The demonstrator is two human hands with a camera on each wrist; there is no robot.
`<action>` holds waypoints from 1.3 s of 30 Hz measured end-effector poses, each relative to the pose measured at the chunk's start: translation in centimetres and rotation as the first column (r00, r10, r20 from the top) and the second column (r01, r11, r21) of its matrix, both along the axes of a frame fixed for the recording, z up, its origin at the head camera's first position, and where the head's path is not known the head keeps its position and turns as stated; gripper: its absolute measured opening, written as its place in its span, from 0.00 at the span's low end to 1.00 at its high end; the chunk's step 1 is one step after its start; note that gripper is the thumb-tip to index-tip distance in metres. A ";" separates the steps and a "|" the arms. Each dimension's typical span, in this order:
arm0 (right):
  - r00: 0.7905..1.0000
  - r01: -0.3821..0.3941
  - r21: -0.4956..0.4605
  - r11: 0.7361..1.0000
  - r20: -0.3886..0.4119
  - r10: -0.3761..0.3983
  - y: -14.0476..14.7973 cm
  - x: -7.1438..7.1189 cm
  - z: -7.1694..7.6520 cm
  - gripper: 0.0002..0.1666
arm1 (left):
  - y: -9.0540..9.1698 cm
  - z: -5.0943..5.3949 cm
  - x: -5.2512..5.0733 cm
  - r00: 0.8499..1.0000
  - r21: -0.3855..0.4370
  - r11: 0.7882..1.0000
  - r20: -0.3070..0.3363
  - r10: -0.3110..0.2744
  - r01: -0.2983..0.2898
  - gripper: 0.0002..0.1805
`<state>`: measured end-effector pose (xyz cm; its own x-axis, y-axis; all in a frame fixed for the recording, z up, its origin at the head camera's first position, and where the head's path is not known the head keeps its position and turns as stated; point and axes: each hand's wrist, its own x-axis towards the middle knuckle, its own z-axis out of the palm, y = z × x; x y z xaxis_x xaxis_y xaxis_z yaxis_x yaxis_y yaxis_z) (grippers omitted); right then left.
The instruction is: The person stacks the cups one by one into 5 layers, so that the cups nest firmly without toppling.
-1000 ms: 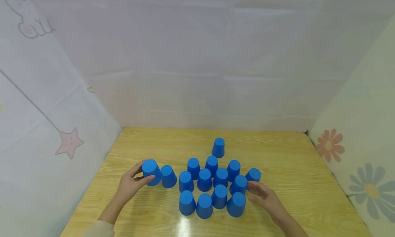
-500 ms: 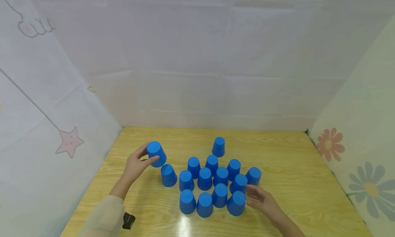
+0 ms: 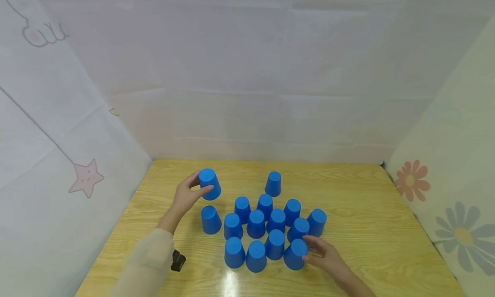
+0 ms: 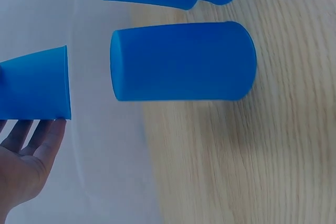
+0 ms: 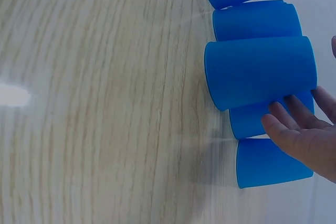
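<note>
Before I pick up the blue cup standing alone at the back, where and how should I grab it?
I'd probably grip the back cup around its middle, coming from the right. It stands narrow end up, leaving sides to squeeze; other cups stand in front, and the left hand holds another cup on the left.

L sleeve (image 3: pixel 148 262) is lt cream, long, w/ plain cuff (image 3: pixel 165 237).

A sheet-walled booth (image 3: pixel 42 138), in what building cannot be told: a creased pale sheet (image 3: pixel 247 73) hangs beyond the fingers (image 3: pixel 203 191) and wood-grain tabletop (image 3: pixel 367 211), with a printed pink star (image 3: pixel 87 178) left of the fingers and printed large flowers (image 3: pixel 463 237) right.
</note>
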<state>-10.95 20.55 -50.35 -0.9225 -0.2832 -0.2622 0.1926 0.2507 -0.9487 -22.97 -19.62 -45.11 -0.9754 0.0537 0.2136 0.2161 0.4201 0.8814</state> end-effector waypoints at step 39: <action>0.995 0.096 -0.025 0.995 -0.010 -0.096 -2.3 0.9 -2.4 0.38 | 9.2 -1.5 -6.6 0.990 0.153 0.987 0.140 0.028 -0.049 0.30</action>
<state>-10.07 18.25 -52.80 -0.9486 -0.1991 -0.2458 0.2042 0.2080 -0.9566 -29.56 -10.42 -46.64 -0.9967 -0.0079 0.0804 0.0750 0.2812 0.9567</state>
